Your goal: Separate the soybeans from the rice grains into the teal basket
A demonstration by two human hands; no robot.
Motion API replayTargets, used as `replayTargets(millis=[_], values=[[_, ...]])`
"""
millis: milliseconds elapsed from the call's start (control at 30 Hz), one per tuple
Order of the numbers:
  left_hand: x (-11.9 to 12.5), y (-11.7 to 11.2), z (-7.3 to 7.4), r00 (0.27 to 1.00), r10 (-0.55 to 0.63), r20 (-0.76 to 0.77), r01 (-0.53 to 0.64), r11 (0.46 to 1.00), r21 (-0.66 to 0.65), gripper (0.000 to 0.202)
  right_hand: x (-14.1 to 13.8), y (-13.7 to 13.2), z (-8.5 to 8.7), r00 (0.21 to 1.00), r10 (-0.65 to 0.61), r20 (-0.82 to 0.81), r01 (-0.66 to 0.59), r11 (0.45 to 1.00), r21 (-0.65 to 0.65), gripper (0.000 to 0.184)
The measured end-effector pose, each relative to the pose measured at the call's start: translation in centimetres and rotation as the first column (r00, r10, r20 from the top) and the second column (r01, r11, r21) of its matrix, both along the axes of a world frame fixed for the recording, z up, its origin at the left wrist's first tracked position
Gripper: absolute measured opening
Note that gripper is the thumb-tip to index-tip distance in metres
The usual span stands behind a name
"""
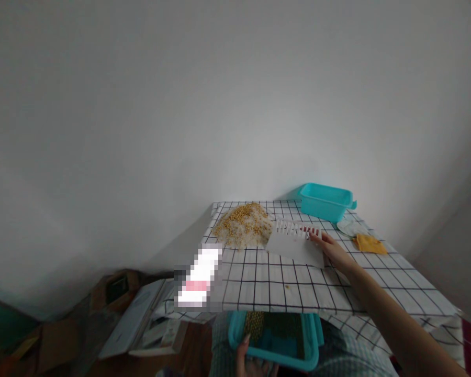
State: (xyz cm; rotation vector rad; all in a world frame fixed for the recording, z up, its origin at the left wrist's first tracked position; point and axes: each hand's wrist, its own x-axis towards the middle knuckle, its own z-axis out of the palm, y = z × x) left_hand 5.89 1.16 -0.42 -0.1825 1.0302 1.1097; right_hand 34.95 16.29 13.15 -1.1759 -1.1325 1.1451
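Note:
My right hand (pixel 332 250) reaches across the checked tablecloth (pixel 282 285) and grips the right edge of a white slotted plastic scoop (pixel 296 242). The scoop lies flat beside a pile of yellow beans mixed with white grains (pixel 244 225). My left hand (pixel 248 361) is low at the frame's bottom, below the table's near edge, with its fingers on the rim of a teal basin (pixel 275 348) that holds yellow and green beans.
A second teal basin (pixel 326 200) stands at the table's far right corner. A white cloth (pixel 349 226) and an orange cloth (pixel 370 244) lie near the right edge. Cardboard boxes and papers (pixel 141 319) sit on the floor at left. A bare wall is behind.

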Motion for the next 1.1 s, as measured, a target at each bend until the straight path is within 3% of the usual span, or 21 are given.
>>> replayTargets(millis=[100,367,633,800,900,967,1100], values=[[0.2,0.1,0.6,0.997,0.057,0.050,-0.053,0.995,-0.087,0.025,-0.3,-0.2,0.2,1.000,0.026,0.005,-0.026,1.000,-0.016,0.031],[0.5,0.2,0.9,0.996,0.079,0.049,-0.074,0.993,-0.090,0.028,-1.0,-1.3,1.2,0.989,0.148,-0.010,-0.148,0.987,-0.069,0.030],[0.5,0.4,1.3,0.997,0.071,0.000,-0.070,0.988,-0.136,0.034,-1.3,-2.2,1.5,0.920,0.391,-0.028,-0.390,0.907,-0.158,0.036],[0.4,0.3,1.3,0.998,0.059,0.010,-0.057,0.991,-0.122,0.031,-1.4,-2.6,1.7,0.895,0.444,-0.040,-0.444,0.882,-0.155,0.038],[0.2,0.2,1.3,0.998,0.058,0.031,-0.055,0.993,-0.107,0.031,-1.2,-2.4,1.4,0.912,0.409,-0.030,-0.408,0.900,-0.155,0.037],[0.2,0.2,1.2,0.997,0.060,0.038,-0.056,0.993,-0.106,0.030,-1.0,-1.8,1.0,0.948,0.315,-0.041,-0.318,0.939,-0.132,0.036],[0.2,0.2,1.1,0.997,0.061,0.037,-0.056,0.991,-0.119,0.028,0.0,0.2,0.0,0.997,-0.043,-0.068,0.043,0.999,-0.004,0.039]])
